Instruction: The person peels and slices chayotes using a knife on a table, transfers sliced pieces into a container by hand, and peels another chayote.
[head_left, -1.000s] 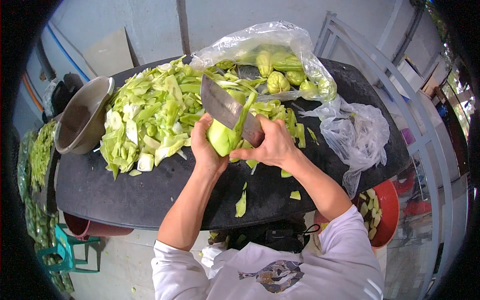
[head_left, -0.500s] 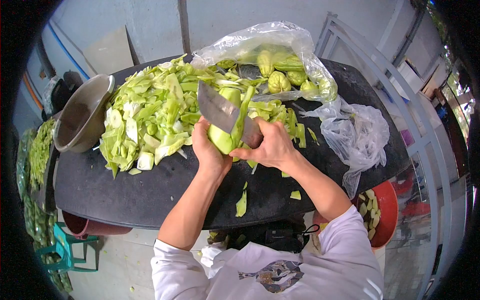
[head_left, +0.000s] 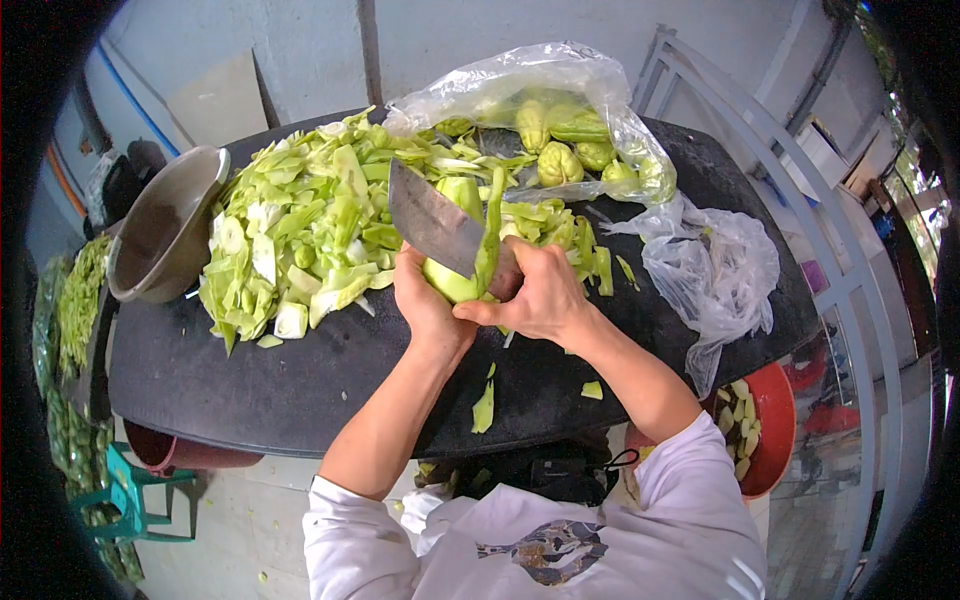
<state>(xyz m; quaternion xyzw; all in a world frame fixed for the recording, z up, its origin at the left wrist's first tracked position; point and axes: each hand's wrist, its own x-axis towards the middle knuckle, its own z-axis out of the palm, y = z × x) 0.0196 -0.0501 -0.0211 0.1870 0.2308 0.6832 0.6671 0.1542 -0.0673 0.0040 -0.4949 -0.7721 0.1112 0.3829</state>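
My left hand (head_left: pixel 428 300) is wrapped round a pale green chayote (head_left: pixel 452 284), partly peeled and held over the table. In my right hand (head_left: pixel 545 290) is a cleaver (head_left: pixel 432 218), its wide blade slanting up to the left across the chayote. A strip of peel (head_left: pixel 492 225) stands up along the blade, still touching the chayote's side. My right thumb lies low against the chayote. Most of the cleaver's handle is hidden in my right fingers. Beyond my hands lies a big heap of peelings (head_left: pixel 310 225).
Whole chayotes (head_left: pixel 558 165) sit in a clear plastic bag (head_left: pixel 480 75) at the back of the black table (head_left: pixel 250 395). A crumpled plastic bag (head_left: pixel 715 275) lies to the right. A grey basin (head_left: pixel 165 230) stands at left, a red tub (head_left: pixel 770 420) below right.
The cleaver has shifted slightly up and left on the chayote. The peel strip stands more upright, and my right hand has turned a little with the blade.
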